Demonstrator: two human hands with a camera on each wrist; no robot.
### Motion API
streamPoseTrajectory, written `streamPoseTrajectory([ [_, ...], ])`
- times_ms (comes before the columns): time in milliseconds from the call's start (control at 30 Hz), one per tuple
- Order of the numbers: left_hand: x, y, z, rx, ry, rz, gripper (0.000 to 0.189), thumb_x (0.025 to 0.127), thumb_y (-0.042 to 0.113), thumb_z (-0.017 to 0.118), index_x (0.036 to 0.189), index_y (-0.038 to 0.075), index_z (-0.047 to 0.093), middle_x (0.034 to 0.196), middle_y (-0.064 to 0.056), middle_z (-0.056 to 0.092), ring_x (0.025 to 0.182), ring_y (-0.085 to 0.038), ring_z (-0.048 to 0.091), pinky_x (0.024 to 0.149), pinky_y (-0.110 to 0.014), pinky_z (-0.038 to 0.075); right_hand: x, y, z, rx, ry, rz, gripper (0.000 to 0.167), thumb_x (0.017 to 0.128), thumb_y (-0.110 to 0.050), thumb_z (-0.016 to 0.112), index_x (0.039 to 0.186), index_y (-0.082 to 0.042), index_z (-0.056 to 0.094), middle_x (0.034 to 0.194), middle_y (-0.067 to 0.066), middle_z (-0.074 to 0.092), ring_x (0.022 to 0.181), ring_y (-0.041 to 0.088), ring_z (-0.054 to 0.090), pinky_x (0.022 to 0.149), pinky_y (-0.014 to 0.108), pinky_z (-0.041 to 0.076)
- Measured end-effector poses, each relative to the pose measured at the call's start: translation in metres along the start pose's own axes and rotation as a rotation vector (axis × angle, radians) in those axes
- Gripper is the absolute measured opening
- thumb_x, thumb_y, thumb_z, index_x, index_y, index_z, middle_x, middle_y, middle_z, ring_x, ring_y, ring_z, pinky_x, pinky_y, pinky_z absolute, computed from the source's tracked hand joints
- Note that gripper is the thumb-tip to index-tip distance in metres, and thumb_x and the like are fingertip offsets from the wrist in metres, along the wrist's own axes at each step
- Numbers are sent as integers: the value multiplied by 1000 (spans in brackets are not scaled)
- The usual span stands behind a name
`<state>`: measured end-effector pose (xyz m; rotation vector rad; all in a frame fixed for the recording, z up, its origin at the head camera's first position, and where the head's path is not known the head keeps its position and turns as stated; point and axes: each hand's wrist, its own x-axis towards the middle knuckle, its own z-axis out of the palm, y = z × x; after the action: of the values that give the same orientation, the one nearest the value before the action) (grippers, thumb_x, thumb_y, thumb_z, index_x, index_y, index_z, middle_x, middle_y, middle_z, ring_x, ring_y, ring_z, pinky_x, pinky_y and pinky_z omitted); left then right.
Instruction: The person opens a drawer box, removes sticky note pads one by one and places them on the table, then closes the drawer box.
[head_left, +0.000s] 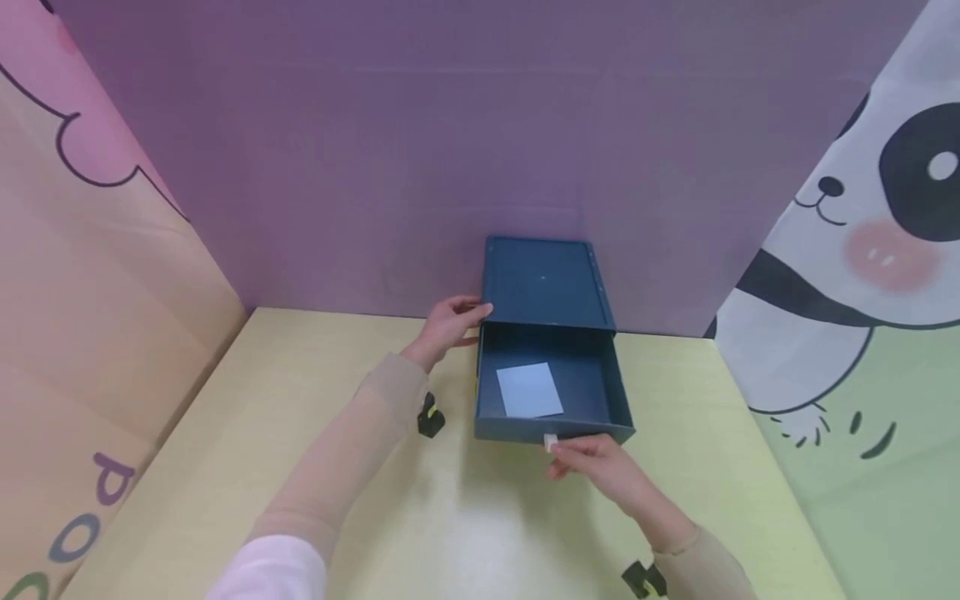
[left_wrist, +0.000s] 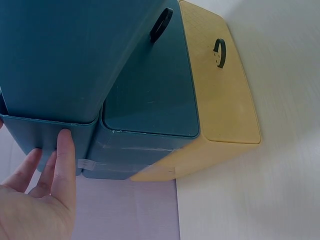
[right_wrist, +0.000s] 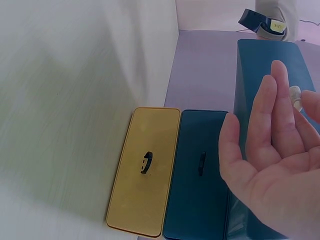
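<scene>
I am resting the left hand (head_left: 448, 325), fingers spread, against the blue rectangular casing (head_left: 543, 282) and pinching the small white knob (head_left: 551, 442) with the right hand (head_left: 609, 471); overpulling could tip out the projecting dark-blue open-topped drawer (head_left: 512, 429).

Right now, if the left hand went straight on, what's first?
The blue cabinet, at its left side; the fingers look to be touching it, though depth is hard to judge.
</scene>
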<state>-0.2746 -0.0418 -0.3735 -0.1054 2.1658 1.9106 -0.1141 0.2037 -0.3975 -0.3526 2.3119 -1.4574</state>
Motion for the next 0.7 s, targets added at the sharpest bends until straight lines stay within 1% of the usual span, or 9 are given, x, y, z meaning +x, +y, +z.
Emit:
streamPoseTrajectory([
  [367,0,0,-1,0,1,-1,53,91,33,64,135,8,48,132,-11,53,121,-30,52,95,-45,51,-6,2,1,-2,-32,-15,35,96,-20,53,112,9,63,90,21,70,83,12,66,97,63,41],
  [567,0,-1,-1,-8,-3,16,52,91,32,64,135,8,49,131,-12,54,121,-31,52,94,-44,52,-8,3,2,-6,-31,7,34,97,-21,53,110,8,65,90,20,71,86,17,66,97,65,39],
  [700,0,-1,-1,-2,-2,11,53,91,33,64,135,8,49,131,-11,53,121,-31,52,94,-44,52,-9,5,2,-3,-39,20,34,97,-21,52,108,8,66,91,19,71,88,20,66,96,67,37],
])
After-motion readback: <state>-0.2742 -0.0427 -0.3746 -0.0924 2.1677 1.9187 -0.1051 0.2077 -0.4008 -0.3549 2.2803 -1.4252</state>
